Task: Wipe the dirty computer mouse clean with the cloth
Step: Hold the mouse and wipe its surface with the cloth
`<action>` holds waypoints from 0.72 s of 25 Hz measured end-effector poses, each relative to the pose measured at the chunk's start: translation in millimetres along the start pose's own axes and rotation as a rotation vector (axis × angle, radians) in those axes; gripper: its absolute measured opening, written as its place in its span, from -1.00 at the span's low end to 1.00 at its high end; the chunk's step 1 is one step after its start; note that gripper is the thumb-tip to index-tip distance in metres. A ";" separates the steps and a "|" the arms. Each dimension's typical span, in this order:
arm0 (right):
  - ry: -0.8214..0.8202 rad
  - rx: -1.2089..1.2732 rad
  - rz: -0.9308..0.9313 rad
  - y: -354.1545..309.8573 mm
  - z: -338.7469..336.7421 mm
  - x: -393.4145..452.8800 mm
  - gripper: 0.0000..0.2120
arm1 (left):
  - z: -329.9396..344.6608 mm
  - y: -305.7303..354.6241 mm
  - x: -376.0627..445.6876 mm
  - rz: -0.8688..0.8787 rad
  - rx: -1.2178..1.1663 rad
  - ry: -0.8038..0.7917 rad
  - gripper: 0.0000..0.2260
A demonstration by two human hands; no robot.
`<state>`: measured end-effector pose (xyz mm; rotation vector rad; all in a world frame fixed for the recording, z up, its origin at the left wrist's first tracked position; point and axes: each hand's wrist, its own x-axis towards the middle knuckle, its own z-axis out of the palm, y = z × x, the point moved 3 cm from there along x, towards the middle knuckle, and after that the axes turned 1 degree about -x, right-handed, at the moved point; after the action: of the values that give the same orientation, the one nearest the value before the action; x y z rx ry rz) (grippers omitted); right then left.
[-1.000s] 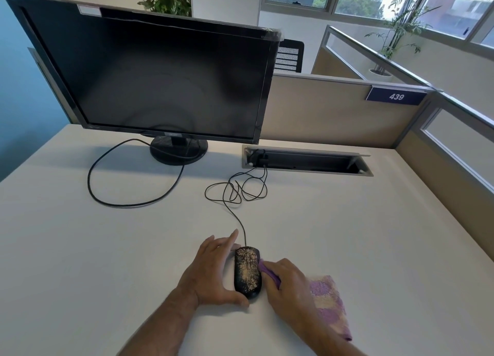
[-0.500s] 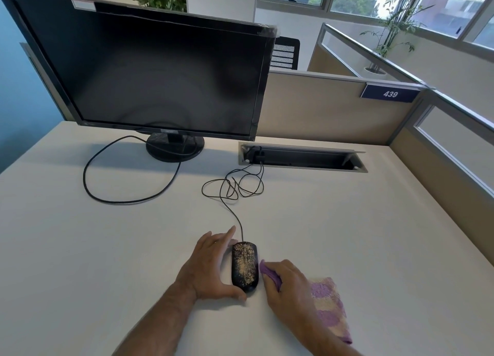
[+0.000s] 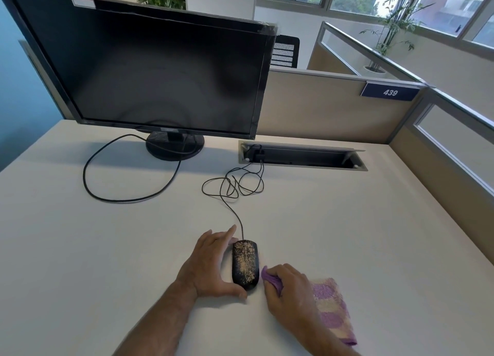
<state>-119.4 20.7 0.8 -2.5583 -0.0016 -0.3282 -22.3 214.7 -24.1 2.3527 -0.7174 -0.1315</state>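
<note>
A black wired mouse, speckled with tan dirt over its top, lies on the white desk near its front. My left hand cups the mouse's left side, thumb curled round its rear end and fingers along its flank. My right hand grips a bunched part of a purple and cream patterned cloth just right of the mouse's rear. The cloth's purple tip pokes out by my fingers, a small gap from the mouse. The remaining cloth trails on the desk under my wrist.
The mouse cable runs back in loose loops to an open cable tray in the desk. A large black monitor stands at the back left, its cable looping over the desk. Partition walls border the back and right.
My right hand with the cloth has drawn slightly back and right, off the mouse's right side. My left hand has stayed on the mouse.
</note>
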 end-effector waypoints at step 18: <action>0.010 0.086 -0.028 -4.3 1.6 13.2 -0.81 | -3.7 5.9 -0.1 0.011 0.000 -0.031 0.33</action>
<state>-106.6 24.2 4.9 -2.4733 -0.0463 -0.3441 -24.1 213.2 -17.5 2.3511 -0.7447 -0.1631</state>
